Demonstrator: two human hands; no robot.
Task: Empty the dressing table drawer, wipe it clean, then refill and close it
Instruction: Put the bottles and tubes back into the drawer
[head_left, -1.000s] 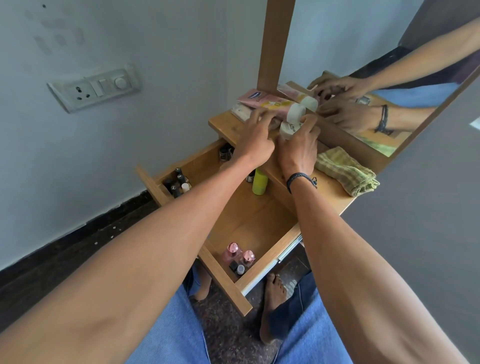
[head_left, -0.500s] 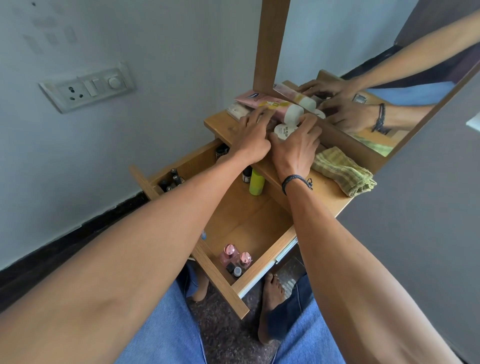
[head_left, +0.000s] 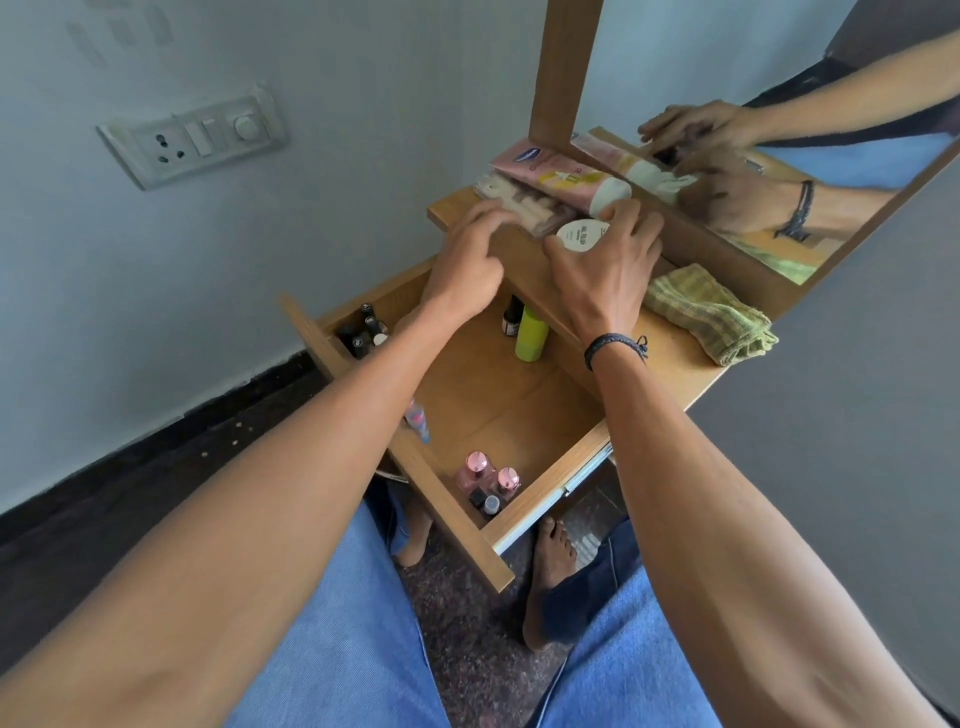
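Now both hands are seen a little nearer the front of the top (head_left: 675, 364) than a second ago. The left hand (head_left: 467, 270) is drawn back from the pink tube (head_left: 550, 174). Its fingers are half bent and their tips are laid on the clear packet (head_left: 524, 205), but whether the packet is gripped cannot be told. The jar (head_left: 579, 235) is held by the right hand (head_left: 608, 265), with fingers spread round it and its white lid turned up. The drawer (head_left: 498, 405) is pulled wide open below the hands. A green bottle (head_left: 531, 332), pink bottles (head_left: 485, 475) and dark bottles (head_left: 363, 327) are left in it, so the emptying is judged only partly done. The cloth (head_left: 711, 312) is left folded on the top, just beside the right hand.
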